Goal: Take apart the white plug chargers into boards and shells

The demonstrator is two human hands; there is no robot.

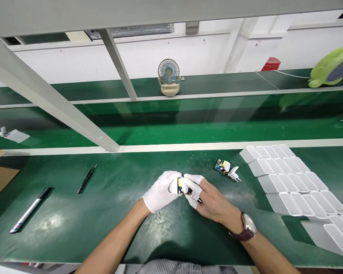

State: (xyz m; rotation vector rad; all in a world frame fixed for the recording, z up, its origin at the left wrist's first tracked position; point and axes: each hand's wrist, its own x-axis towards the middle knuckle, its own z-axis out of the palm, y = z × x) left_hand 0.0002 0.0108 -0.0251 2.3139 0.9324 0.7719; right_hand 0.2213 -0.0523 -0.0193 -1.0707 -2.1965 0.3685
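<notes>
My left hand (pixel 163 191), in a white glove, is closed around a small white plastic case (pixel 173 186) above the green bench top. My right hand (pixel 201 194), with white covers on its fingers and a wristwatch, meets it there. Its fingers pinch a small circuit board (pixel 179 184) with a yellow component, at the case's opening. How far the board sits inside is hidden by the fingers. A dark thin tip shows under the right fingers; I cannot make out what it belongs to. Another circuit board (pixel 222 166), joined to a white plug piece (pixel 233 174), lies to the right.
Rows of white plastic cases (pixel 291 182) stand on the right. A marker (pixel 31 210), a black pen (pixel 87 179) and a cardboard box (pixel 1 175) lie on the left. A slanted metal post (pixel 74 114) rises at the left; a small fan (pixel 169 76) stands on the shelf behind.
</notes>
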